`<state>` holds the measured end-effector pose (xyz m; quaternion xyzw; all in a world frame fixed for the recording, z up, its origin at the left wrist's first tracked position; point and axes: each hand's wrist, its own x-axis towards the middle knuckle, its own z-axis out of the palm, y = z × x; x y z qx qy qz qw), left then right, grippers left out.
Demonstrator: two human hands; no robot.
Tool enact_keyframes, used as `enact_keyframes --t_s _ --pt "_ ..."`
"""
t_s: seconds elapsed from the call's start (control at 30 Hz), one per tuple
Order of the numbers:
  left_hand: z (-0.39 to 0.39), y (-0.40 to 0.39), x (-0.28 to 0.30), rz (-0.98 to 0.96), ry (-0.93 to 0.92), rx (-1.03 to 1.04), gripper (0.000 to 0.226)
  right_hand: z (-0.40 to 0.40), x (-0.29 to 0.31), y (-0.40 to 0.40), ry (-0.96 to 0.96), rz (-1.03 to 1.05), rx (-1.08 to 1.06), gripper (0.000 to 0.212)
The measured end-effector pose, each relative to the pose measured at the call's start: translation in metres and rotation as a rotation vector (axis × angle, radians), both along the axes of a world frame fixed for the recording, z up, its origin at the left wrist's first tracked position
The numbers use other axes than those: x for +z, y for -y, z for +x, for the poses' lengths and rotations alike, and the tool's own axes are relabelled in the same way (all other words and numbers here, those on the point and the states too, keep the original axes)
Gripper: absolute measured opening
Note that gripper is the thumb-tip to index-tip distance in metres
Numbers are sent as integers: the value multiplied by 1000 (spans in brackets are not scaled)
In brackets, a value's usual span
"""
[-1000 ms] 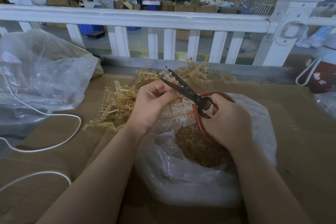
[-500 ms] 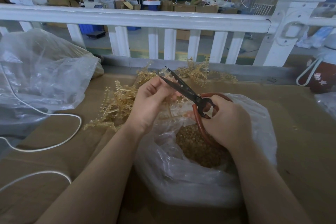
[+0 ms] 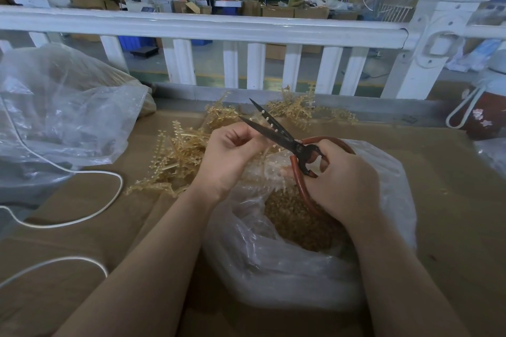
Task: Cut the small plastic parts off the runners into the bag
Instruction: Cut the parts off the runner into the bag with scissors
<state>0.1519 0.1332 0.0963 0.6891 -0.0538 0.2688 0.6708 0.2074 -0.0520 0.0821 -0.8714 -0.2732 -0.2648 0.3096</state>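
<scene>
left hand (image 3: 227, 156) fingers curled, pinching a runner (image 3: 260, 117) between open scissors (image 3: 276, 131); right hand (image 3: 339, 180) grips the handles over the bag (image 3: 273, 268)

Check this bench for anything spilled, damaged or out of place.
Nothing stands out. The cut parts lie inside the open bag, the uncut runners sit heaped behind it, and the scissors look intact. No stray parts show on the cardboard.
</scene>
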Motion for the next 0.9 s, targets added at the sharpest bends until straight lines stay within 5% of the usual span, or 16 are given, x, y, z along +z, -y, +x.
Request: enact_keyframes --t_s 0.9 --pt "4 -1 -3 -21 38 -87 12 3 -2 0 7 -24 -12 55"
